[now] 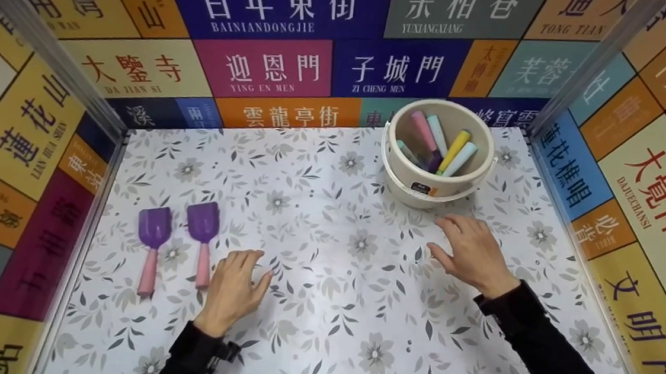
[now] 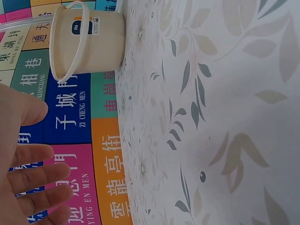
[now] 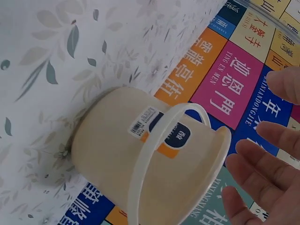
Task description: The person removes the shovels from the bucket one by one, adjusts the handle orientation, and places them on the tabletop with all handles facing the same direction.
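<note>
A cream bucket [image 1: 435,183] with a handle stands at the back right of the floral table; several pastel toy handles stick out of it. The same bucket [image 2: 89,40] shows in the left wrist view and fills the right wrist view [image 3: 140,154]. My right hand [image 1: 470,251] hovers just in front of the bucket, fingers spread and holding nothing. Two purple toy shovels with pink handles [image 1: 153,244] [image 1: 203,239] lie side by side at the left. My left hand [image 1: 233,286] rests on the table right beside the nearer shovel's handle, fingers loose and empty.
The floral table surface [image 1: 331,282] is boxed in by colourful sign-patterned walls [image 1: 271,69] at the back and both sides, with metal posts [image 1: 592,59] at the corners.
</note>
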Action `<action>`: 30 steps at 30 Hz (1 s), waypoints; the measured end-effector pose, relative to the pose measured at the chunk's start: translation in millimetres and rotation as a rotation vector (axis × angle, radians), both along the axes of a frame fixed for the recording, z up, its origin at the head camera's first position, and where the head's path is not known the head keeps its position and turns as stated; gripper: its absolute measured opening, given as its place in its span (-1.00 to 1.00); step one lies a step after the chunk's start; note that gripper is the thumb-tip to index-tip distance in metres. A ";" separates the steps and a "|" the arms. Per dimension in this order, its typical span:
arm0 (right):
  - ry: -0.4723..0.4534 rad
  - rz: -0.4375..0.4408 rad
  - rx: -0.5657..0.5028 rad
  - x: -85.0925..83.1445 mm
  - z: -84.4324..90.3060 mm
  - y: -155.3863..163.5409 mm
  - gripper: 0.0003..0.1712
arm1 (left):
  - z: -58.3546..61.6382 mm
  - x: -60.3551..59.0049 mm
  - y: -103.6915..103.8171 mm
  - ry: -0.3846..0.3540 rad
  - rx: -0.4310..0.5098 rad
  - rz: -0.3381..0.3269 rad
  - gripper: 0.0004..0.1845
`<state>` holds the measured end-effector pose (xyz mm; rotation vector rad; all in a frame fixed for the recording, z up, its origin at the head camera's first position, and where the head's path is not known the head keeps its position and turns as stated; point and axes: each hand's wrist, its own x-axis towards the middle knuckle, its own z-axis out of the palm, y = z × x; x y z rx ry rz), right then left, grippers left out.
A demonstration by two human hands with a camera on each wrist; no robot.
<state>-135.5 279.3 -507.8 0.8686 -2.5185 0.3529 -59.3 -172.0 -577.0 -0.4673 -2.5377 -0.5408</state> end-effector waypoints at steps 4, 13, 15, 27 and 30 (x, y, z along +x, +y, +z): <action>-0.017 0.005 -0.022 -14.2 25.7 0.5 -0.49 | 0.4 -0.3 0.7 -0.004 0.006 -0.004 -0.60; -0.232 -0.097 -0.039 -63.7 100.5 -0.9 -0.46 | -1.3 -0.5 1.4 0.002 -0.012 -0.011 -0.61; -0.307 -0.143 -0.006 -78.0 112.2 -0.9 -0.46 | -1.4 -0.5 1.9 0.002 -0.016 -0.017 -0.61; -0.557 -0.241 0.308 -154.3 103.4 1.5 -0.37 | -5.0 0.1 2.9 -0.013 -0.019 -0.020 -0.62; -0.614 -0.231 0.296 -163.7 95.6 -3.1 -0.35 | -5.4 -0.3 2.7 -0.013 -0.024 -0.022 -0.62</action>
